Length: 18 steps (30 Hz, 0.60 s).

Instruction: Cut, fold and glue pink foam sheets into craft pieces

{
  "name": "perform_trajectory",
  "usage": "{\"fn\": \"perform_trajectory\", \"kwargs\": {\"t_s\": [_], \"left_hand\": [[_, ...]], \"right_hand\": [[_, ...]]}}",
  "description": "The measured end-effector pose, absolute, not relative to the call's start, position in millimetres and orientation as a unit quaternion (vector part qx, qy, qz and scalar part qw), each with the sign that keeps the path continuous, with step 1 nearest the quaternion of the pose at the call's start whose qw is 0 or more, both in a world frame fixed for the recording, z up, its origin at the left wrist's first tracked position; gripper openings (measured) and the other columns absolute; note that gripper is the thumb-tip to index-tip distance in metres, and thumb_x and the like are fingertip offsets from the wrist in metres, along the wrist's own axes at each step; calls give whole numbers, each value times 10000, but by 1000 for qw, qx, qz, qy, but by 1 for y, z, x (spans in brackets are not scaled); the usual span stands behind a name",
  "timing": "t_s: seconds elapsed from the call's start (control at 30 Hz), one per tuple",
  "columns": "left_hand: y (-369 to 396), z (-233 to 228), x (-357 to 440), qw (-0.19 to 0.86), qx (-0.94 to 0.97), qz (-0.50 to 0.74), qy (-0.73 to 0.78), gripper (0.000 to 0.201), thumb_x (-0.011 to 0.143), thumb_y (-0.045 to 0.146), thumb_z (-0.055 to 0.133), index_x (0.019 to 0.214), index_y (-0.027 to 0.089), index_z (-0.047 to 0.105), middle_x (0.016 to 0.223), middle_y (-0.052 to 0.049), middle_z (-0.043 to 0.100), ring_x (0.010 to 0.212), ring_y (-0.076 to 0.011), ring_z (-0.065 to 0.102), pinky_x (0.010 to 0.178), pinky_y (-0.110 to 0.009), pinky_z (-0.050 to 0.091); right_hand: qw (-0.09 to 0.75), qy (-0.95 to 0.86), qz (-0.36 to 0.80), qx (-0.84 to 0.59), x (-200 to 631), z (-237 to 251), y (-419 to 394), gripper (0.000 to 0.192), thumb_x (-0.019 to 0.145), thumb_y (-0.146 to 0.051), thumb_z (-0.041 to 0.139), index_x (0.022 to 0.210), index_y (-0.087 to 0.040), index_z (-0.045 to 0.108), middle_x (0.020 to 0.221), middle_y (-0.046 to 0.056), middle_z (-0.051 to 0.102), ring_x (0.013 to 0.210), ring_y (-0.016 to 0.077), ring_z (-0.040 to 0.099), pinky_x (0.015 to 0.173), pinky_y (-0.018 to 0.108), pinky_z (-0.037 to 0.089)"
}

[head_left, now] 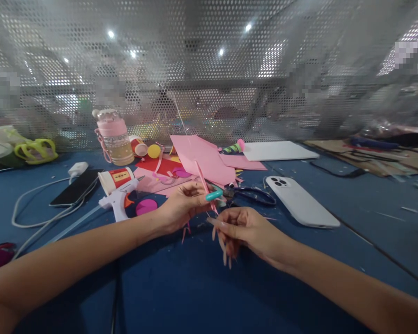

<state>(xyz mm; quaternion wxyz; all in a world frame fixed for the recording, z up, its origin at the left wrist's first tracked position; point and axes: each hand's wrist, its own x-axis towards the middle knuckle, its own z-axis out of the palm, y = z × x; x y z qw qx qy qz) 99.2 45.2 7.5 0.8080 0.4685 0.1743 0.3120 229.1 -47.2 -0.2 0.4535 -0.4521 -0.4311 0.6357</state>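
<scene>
My left hand is closed on a narrow pink paper strip that slants down between the fingers. A turquoise, cap-like piece sits at the thumb's tip. Just below and to the right, my right hand is pinched at the strip's lower end; whatever lies between its long-nailed fingertips is too small to make out. Behind the hands lie pink paper sheets and dark-handled pliers or cutters. A white glue gun rests left of my left hand, near a magenta disc.
A pink-lidded bottle stands at the back left. Nearby are a paper cup, a black phone and a white charger. A white phone lies on the right. Perforated metal borders the blue table.
</scene>
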Motion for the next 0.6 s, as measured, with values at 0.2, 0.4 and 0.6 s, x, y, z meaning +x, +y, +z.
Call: {"fn": "perform_trajectory", "kwargs": {"t_s": [0.2, 0.4, 0.6], "left_hand": [[44, 20, 98, 805, 479, 319, 144, 162, 542, 97, 730, 668, 149, 642, 615, 23, 662, 546, -99, 618, 560, -205, 487], [49, 21, 97, 793, 496, 327, 134, 134, 570, 101, 713, 680, 149, 653, 623, 7, 674, 566, -130, 639, 559, -234, 507], [45, 25, 97, 778, 518, 327, 137, 95, 607, 72, 667, 658, 148, 639, 613, 12, 671, 537, -114, 626, 540, -227, 498]], "right_hand": [[455, -412, 702, -362, 232, -4, -45, 240, 648, -329, 688, 610, -130, 560, 416, -44, 553, 314, 56, 499, 339, 143, 442], [429, -386, 752, -319, 233, -1, -46, 232, 671, -315, 675, 582, -128, 571, 391, -55, 529, 284, 39, 474, 323, 121, 439], [444, -418, 693, -384, 232, 2, -47, 221, 621, -311, 709, 622, -125, 589, 514, -15, 625, 326, 73, 541, 319, 139, 448]]}}
